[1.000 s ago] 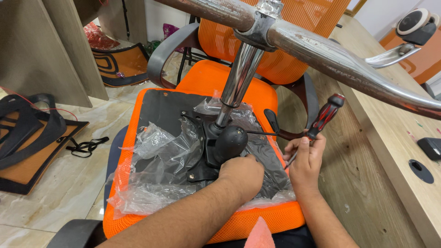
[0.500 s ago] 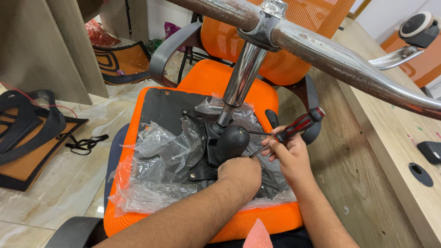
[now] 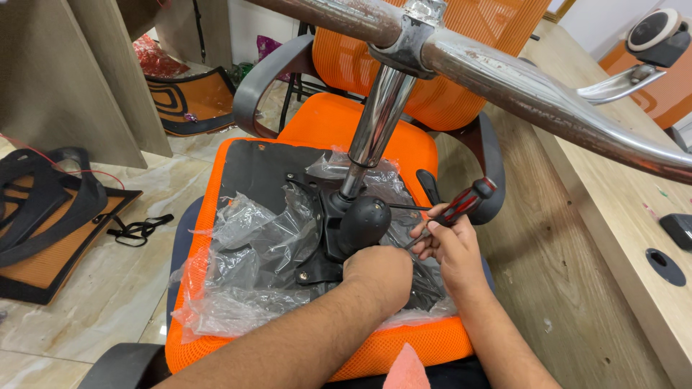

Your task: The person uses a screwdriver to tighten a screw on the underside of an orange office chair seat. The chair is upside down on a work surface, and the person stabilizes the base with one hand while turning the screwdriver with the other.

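An upturned orange office-chair seat [image 3: 209, 216] lies before me, its black underside partly wrapped in clear plastic [image 3: 252, 245]. A black tilt mechanism [image 3: 339, 230] with a round black knob [image 3: 367, 216] carries a chrome gas cylinder [image 3: 371, 130] that rises to the chrome star base [image 3: 519, 79]. My left hand [image 3: 378, 277] rests closed on the mechanism below the knob. My right hand [image 3: 447, 248] grips a screwdriver with a red-and-black handle [image 3: 465, 204]; its tip lies near the mechanism, hidden behind my hands.
A second orange mesh chair [image 3: 447, 94] stands behind the seat. To the right runs a light wooden desk [image 3: 627, 216] with a cable hole. Loose chair backs and black straps [image 3: 58, 216] lie on the tiled floor at left. A caster wheel [image 3: 656, 32] sticks up top right.
My right hand with the screwdriver has moved left and down toward the mechanism, and the handle now tilts lower. My left hand has stayed on the mechanism.
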